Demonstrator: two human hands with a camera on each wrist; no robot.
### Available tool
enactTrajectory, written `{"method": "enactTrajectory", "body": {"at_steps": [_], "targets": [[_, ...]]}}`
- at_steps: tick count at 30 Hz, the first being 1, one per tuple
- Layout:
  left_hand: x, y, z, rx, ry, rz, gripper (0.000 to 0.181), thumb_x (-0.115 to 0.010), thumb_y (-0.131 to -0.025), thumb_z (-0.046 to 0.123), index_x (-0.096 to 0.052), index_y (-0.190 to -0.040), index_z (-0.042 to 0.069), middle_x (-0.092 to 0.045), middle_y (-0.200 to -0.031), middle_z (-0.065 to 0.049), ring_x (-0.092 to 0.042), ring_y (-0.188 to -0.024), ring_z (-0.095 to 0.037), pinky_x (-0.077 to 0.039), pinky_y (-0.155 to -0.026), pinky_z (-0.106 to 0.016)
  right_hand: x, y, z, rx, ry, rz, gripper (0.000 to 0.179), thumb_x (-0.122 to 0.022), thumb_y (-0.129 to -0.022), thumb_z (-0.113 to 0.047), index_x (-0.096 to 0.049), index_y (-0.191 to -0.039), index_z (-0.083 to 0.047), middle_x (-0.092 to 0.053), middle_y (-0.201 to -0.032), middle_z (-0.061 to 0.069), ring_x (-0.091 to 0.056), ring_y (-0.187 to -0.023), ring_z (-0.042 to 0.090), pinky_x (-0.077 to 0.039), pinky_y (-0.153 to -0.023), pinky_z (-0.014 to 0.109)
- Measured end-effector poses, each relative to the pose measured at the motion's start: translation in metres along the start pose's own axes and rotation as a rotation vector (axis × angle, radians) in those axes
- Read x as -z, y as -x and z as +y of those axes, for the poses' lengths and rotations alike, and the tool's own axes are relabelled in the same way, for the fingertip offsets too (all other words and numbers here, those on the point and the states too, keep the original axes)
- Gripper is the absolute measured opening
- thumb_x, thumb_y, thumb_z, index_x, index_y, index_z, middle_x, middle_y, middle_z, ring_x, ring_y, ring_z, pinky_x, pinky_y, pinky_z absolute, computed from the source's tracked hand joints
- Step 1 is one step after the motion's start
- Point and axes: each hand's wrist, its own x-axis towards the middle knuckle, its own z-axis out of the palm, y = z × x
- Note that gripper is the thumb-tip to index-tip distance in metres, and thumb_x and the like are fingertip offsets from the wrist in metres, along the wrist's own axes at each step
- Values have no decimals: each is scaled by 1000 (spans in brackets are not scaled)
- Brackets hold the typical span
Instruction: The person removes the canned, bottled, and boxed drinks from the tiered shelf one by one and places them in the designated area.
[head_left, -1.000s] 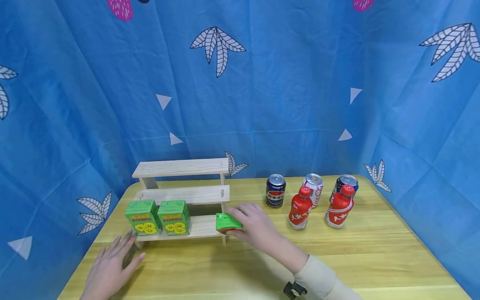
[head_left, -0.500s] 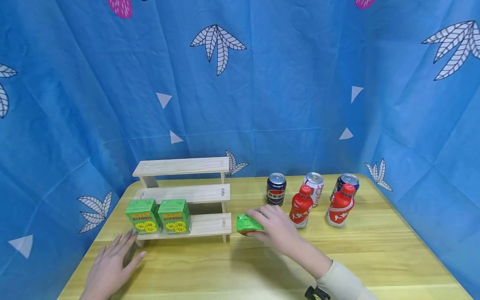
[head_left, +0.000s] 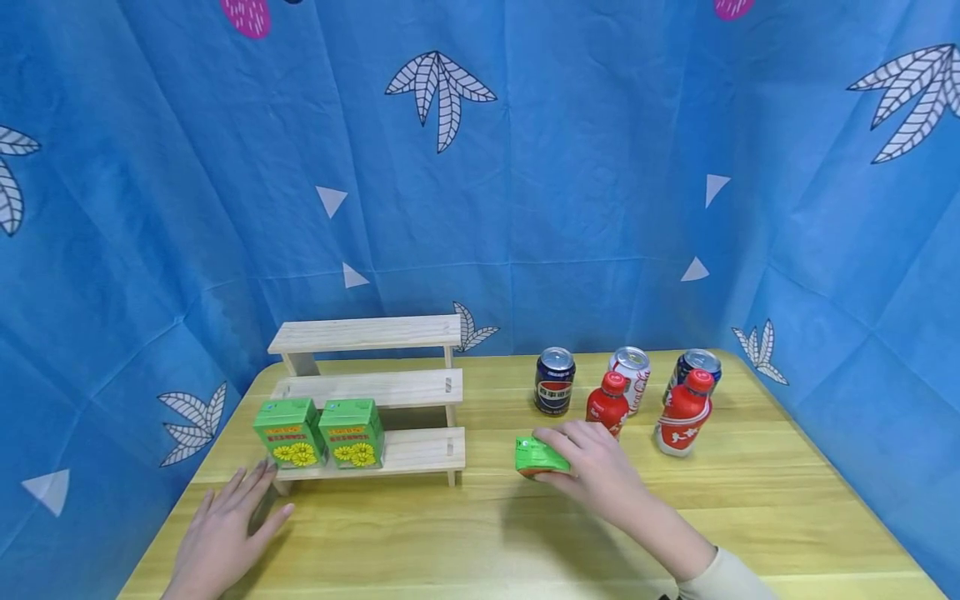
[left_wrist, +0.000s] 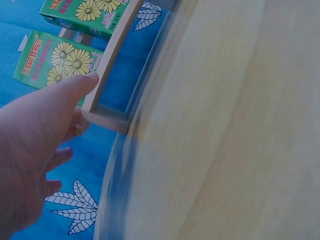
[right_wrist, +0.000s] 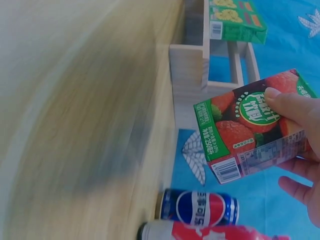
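My right hand (head_left: 600, 471) grips a strawberry juice carton (right_wrist: 235, 125) and holds it above the table, to the right of the wooden shelf (head_left: 423, 450). In the right wrist view the thumb lies on the printed front, with the other fingers behind the carton. My left hand (head_left: 225, 529) rests at the shelf's front left corner, fingers extended; in the left wrist view its thumb tip is against the bottom board's edge. Two green drink cartons with yellow flowers, the left one (head_left: 288, 433) and the right one (head_left: 352, 433), stand side by side on the bottom board.
Behind the right hand stand a dark blue Pepsi can (head_left: 555, 382), a white Coca-Cola can (head_left: 633, 375) and another dark blue can (head_left: 701, 363). Two red bottles stand before them, the left one (head_left: 609, 404) partly hidden by the hand, the right one (head_left: 684, 414) in view. Blue curtain surrounds the table.
My right hand has carried the strawberry juice carton rightward, from over the bottom board's right end to the space beyond the shelf. The left hand has stayed in place.
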Motion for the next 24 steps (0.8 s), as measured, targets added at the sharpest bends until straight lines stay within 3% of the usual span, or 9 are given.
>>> {"method": "enactTrajectory", "body": {"at_steps": [6, 24], "targets": [[0, 0, 0, -10, 1, 12, 78, -51, -93, 61, -45, -145, 4, -43, -148, -26, -37, -134, -51, -22, -109, -72, 12, 11, 7, -21, -2, 4, 60, -92, -59, -30, -67, -112, -18, -66, -94, -4, -61, -86, 13, -53, -76, 36], [0, -1, 0, 11, 4, -35, 82, -47, -93, 65, -42, -146, 3, -41, -150, -27, -34, -136, -51, -21, -110, -73, 44, 41, 36, -112, 49, -4, 64, -88, -57, -30, -67, -116, -17, -69, -99, -2, -64, -85, 16, -57, -67, 35]]}}
